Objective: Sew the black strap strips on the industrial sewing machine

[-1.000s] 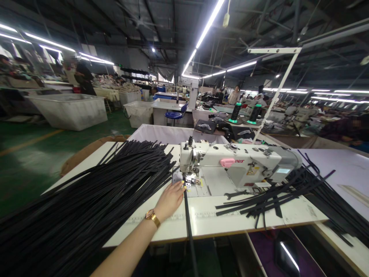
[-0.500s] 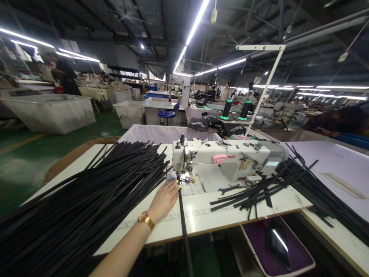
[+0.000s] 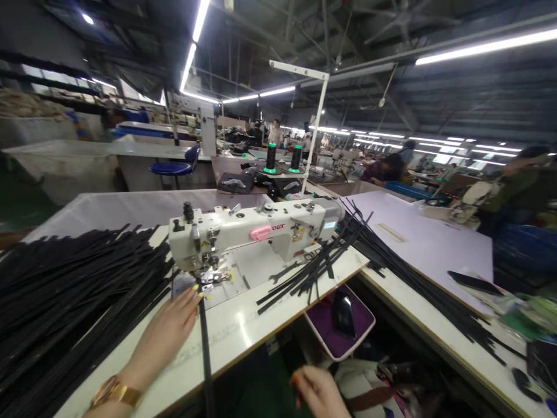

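My left hand (image 3: 172, 325), with a gold watch on the wrist, is at the needle end of a white sewing machine (image 3: 243, 229). Its fingertips are closed on a narrow black strap (image 3: 206, 354) just in front of the presser foot (image 3: 211, 277). From there the strap runs toward me and hangs over the table edge. My right hand (image 3: 319, 392) is low in front of the table, below its edge, and blurred. Its fingers are curled, with something small and reddish at the tips that I cannot make out.
A large pile of black straps (image 3: 87, 290) covers the table's left side. More straps (image 3: 313, 273) lie right of the machine beside a wrench (image 3: 285, 271). A purple-lined tray (image 3: 324, 331) under the edge holds a phone (image 3: 343, 314). Two black thread cones (image 3: 270, 158) stand behind.
The view has swung right, so the machine appears farther left. My right hand has come into view at the bottom. My left hand stays at the strap by the presser foot.
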